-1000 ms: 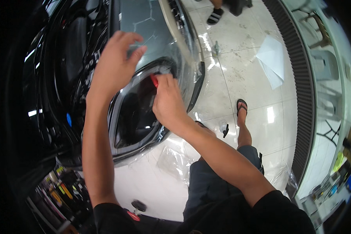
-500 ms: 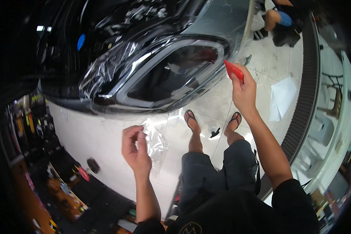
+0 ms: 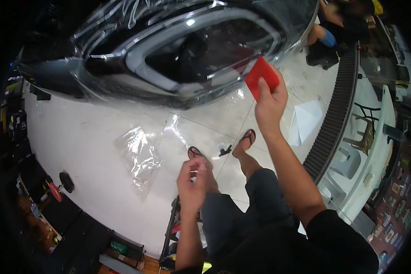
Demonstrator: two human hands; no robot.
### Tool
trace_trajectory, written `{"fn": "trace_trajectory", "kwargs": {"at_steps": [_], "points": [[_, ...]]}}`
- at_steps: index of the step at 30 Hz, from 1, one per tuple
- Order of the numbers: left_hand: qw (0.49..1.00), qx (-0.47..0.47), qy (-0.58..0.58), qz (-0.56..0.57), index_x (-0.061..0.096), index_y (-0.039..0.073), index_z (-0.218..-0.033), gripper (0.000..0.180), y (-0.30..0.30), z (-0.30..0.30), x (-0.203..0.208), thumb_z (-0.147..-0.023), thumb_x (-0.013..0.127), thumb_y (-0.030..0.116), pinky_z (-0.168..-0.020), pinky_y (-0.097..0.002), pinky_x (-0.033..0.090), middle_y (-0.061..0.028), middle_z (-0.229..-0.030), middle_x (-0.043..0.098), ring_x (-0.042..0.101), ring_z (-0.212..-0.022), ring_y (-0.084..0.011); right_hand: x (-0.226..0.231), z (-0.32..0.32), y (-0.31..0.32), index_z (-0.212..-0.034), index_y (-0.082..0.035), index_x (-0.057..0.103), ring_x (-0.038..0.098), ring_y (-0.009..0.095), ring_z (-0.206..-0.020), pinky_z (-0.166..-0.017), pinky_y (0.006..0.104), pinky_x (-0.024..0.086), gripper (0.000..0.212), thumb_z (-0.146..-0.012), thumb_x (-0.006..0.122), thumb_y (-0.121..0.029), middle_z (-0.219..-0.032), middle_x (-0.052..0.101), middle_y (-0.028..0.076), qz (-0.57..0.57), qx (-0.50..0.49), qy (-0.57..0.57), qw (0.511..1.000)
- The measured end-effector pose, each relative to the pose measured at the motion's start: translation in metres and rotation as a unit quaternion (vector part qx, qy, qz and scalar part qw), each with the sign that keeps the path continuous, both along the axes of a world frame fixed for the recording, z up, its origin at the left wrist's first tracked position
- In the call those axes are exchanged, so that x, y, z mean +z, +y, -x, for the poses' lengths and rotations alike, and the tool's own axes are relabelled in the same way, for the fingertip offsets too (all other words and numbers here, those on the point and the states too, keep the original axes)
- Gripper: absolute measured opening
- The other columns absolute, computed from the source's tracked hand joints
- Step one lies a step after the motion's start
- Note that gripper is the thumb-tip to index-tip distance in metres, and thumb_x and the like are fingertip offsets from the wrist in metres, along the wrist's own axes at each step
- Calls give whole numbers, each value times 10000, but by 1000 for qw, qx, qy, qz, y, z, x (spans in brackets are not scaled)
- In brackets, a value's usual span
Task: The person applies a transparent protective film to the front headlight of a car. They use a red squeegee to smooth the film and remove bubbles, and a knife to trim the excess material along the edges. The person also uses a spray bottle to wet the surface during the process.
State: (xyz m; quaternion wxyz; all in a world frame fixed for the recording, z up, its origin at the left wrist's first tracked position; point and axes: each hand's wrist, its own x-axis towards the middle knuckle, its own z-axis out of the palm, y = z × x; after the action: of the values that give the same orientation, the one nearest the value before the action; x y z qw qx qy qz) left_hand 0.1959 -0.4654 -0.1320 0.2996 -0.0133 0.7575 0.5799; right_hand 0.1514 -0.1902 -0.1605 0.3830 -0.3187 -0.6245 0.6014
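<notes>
My right hand (image 3: 271,107) grips a flat red squeegee card (image 3: 262,80), thumb across its face, just in front of the car's near edge. My left hand (image 3: 192,182) hovers lower, over my left leg, its fingers curled toward the thumb. Whether anything small is pinched there I cannot make out. Ahead stands a glossy dark car body (image 3: 55,75) with a grey-rimmed, rounded dark panel (image 3: 169,61). Wrinkled clear film (image 3: 118,18) lies over the bodywork, catching bright reflections.
On the pale tiled floor lie a crumpled clear sheet (image 3: 139,153), white paper (image 3: 306,118) and a small black tool (image 3: 224,150) between my feet. A long dark ribbed strip (image 3: 333,112) runs at right. Another person (image 3: 322,34) is at far right. A cart (image 3: 169,233) stands near my left leg.
My left hand has moved right, toward my leg. My right hand has shifted left, still holding the squeegee card, which now shows more of its face. The view has also shifted.
</notes>
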Motion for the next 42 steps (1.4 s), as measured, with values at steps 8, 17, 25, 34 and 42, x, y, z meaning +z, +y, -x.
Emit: {"fn": "trace_trajectory", "kwargs": {"at_steps": [8, 17, 25, 34, 42], "points": [[995, 35, 97, -5, 646, -16, -1225, 212, -91, 87, 13, -1038, 598, 71, -909, -309, 525, -85, -1117, 687, 627, -997, -148, 2, 67, -135, -1328, 22, 592, 645, 282, -1114, -1012, 348, 482, 333, -1005, 519, 53, -1201, 660, 180, -146, -156, -60, 975], [995, 64, 79, -6, 645, 1, -1224, 216, -134, 92, 19, -1054, 617, 132, -894, -283, 499, -66, -1125, 686, 619, -954, -136, 6, 36, -136, -1370, 9, 568, 656, 247, -1156, -1038, 368, 489, 356, -1019, 521, 39, -1259, 671, 141, 27, -104, -17, 994], [998, 54, 31, -32, 643, -8, -1198, 209, -112, 54, 8, -1045, 630, 135, -903, -294, 487, -75, -1103, 683, 613, -976, -147, 7, 57, -252, -1290, -7, 651, 623, 374, -1181, -1023, 411, 486, 503, -840, 503, 165, -1224, 652, 206, -140, 86, -20, 986], [997, 50, 39, -37, 682, 8, -1156, 178, -97, 54, -9, -1027, 633, 119, -816, -286, 505, -57, -994, 710, 627, -872, -123, 64, 28, -91, -1239, -1, 645, 687, 248, -1055, -921, 329, 525, 327, -944, 564, 117, -1153, 695, 153, -375, 175, -117, 903], [998, 16, 58, -30, 687, -5, -1149, 177, -90, 69, -2, -1003, 634, 79, -766, -288, 520, -82, -935, 706, 639, -831, -141, 135, -14, -162, -1167, -3, 657, 704, 297, -1062, -884, 374, 553, 291, -938, 547, 139, -1175, 695, 199, -78, 429, -112, 893]]}}
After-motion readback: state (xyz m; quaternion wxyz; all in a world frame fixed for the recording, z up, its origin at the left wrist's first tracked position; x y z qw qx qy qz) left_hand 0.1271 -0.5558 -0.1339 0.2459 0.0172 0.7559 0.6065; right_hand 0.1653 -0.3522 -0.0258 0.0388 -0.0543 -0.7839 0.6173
